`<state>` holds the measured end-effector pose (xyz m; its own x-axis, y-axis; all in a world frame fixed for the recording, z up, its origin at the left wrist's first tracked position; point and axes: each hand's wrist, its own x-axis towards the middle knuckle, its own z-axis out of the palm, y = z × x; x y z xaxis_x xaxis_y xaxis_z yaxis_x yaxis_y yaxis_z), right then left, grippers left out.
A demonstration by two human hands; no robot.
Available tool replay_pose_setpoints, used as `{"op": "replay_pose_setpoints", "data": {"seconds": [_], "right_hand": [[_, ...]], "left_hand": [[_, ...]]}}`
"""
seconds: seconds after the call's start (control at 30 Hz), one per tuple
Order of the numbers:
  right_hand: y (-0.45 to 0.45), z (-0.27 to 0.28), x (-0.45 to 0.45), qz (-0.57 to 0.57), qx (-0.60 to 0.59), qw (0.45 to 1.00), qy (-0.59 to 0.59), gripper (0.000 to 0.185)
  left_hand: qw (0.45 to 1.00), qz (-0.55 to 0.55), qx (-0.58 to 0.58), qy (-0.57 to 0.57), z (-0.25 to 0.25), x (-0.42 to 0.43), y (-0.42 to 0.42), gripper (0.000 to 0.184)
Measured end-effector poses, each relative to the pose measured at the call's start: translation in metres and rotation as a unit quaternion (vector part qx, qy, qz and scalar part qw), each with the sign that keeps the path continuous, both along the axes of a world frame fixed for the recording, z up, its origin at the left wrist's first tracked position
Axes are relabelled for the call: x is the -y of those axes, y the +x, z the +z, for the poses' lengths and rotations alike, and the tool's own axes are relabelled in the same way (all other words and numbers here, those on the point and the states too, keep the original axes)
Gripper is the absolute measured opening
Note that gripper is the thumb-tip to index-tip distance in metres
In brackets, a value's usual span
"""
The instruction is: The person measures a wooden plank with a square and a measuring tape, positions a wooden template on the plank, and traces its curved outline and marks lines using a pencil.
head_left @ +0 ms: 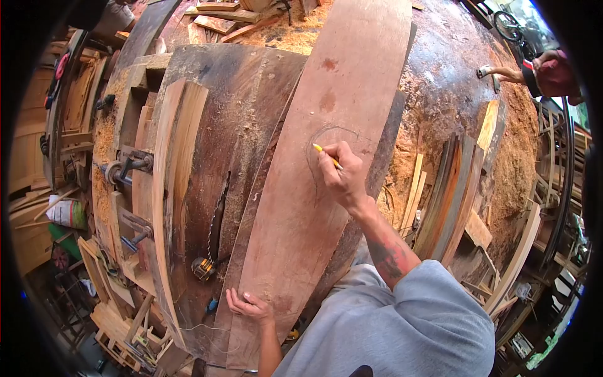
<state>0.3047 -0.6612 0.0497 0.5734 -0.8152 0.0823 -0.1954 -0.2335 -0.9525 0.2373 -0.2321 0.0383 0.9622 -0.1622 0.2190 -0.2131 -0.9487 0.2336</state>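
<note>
A long reddish plywood board (295, 220) lies over the dark workbench. Curved pencil lines are drawn on its middle. My right hand (342, 173) grips a yellow pencil (318, 148) above these lines, with the forearm reaching up from the lower right. Near the board's lower left edge rests my left hand (250, 306), its fingers apart on the wood and nothing held.
A yellow tape measure (203, 268) and a long drill bit (217, 217) lie on the dusty workbench (245, 94), left of the board. Vises (129, 164) line its left side. Planks (449, 188) stand at right; another person's leg (505, 74) shows upper right.
</note>
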Motion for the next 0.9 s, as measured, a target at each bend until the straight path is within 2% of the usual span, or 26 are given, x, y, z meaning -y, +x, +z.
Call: {"op": "replay_pose_setpoints", "data": {"seconds": [0.2,0.27,0.37,0.5,0.67,0.73,0.77,0.9], "right_hand": [[0.002,-0.002,0.017,-0.052,-0.023,0.998,0.025,0.008],[0.001,0.0,0.018,-0.03,-0.016,0.999,0.0,0.009],[-0.009,0.01,0.02,0.135,-0.032,0.99,0.015,0.012],[-0.008,0.004,0.027,0.075,-0.019,0.996,0.034,0.009],[-0.006,0.009,0.033,0.083,-0.032,0.996,0.024,0.012],[-0.013,0.007,0.035,0.21,-0.056,0.976,-0.007,0.011],[-0.015,0.007,0.035,0.243,-0.04,0.969,0.016,0.011],[-0.014,0.009,0.037,0.247,-0.033,0.968,-0.013,0.012]], "left_hand": [[1.0,0.002,-0.002,0.0,0.001,0.0,0.0,0.045],[1.0,0.003,-0.004,-0.003,0.002,0.002,0.001,0.044],[1.0,0.003,-0.002,0.002,0.002,0.002,0.001,0.043],[1.0,0.007,-0.006,0.002,0.001,0.001,0.001,0.043],[1.0,0.01,-0.001,-0.001,0.002,0.004,0.001,0.043],[1.0,0.005,-0.002,0.0,0.001,0.002,0.001,0.043],[1.0,0.006,-0.002,0.0,0.001,0.0,0.002,0.043],[1.0,0.004,-0.003,0.0,0.0,0.0,0.0,0.044]]}}
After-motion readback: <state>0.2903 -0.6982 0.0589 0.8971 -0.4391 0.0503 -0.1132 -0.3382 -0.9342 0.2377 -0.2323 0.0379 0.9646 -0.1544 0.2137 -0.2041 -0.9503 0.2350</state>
